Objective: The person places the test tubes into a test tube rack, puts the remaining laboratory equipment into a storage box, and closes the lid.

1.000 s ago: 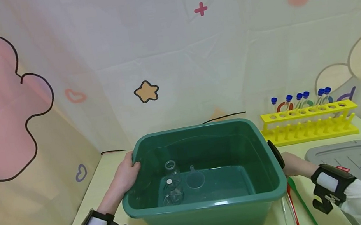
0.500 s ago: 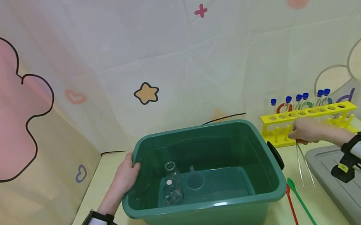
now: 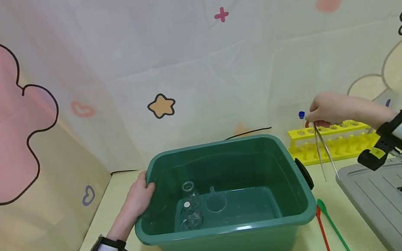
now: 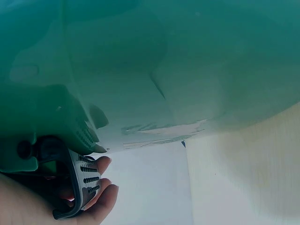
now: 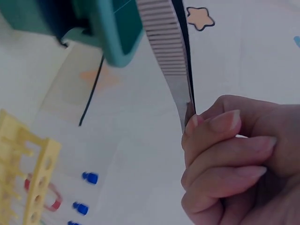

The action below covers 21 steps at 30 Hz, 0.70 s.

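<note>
My left hand (image 3: 138,194) grips the left end of a green plastic tub (image 3: 227,244). In the left wrist view its fingers (image 4: 108,199) curl round the tub's black and grey handle (image 4: 89,180). My right hand (image 3: 334,108) is raised in front of the yellow rack, pinching metal tweezers (image 3: 325,147) by their joined end. Both tweezer arms hang downward, spread apart at the tips. Ridges on the tweezers (image 5: 164,44) show in the right wrist view. Inside the tub are clear glass bottles (image 3: 190,220) and a clear funnel (image 3: 216,202).
A yellow test tube rack (image 3: 304,155) stands at the back right. Blue-capped tubes (image 5: 90,177) are behind it, partly hidden by my right hand. A red spoon (image 3: 324,235) and a green spoon (image 3: 334,227) lie right of the tub. Farther right is a grey ribbed lid (image 3: 383,206).
My right hand went from beside the tub's right handle, picked up the tweezers from the table, and lifted them up in front of the rack. The left hand stayed on the tub.
</note>
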Motion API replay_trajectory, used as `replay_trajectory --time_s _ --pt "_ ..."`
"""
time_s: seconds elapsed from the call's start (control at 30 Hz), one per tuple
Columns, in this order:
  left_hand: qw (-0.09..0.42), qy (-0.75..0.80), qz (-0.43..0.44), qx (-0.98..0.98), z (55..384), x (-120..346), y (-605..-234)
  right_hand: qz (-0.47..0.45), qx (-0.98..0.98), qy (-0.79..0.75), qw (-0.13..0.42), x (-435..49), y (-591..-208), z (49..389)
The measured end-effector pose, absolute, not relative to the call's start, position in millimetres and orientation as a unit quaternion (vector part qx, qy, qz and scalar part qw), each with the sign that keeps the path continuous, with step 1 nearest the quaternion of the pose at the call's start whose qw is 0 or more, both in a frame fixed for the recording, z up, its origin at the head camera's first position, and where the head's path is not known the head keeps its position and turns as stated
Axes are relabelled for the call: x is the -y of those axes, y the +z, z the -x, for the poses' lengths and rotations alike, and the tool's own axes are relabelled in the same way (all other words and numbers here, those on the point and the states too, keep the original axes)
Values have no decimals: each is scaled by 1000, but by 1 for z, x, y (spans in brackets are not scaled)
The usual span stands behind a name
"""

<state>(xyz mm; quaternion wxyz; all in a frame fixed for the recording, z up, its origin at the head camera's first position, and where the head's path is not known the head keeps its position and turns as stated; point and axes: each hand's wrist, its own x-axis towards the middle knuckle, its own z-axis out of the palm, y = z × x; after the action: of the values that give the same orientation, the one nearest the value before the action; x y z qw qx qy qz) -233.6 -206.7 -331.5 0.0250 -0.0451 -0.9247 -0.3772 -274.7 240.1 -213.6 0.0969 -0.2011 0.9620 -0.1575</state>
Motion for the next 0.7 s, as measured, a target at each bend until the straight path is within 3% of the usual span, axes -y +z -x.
replay_trajectory --time_s 0.3,0.7 --pt "19 -381 41 924 234 208 -333 228 -960 -135 86 -189 -198 281" --pt "19 -382 41 923 233 208 -332 245 -955 -139 88 -135 -214 292"
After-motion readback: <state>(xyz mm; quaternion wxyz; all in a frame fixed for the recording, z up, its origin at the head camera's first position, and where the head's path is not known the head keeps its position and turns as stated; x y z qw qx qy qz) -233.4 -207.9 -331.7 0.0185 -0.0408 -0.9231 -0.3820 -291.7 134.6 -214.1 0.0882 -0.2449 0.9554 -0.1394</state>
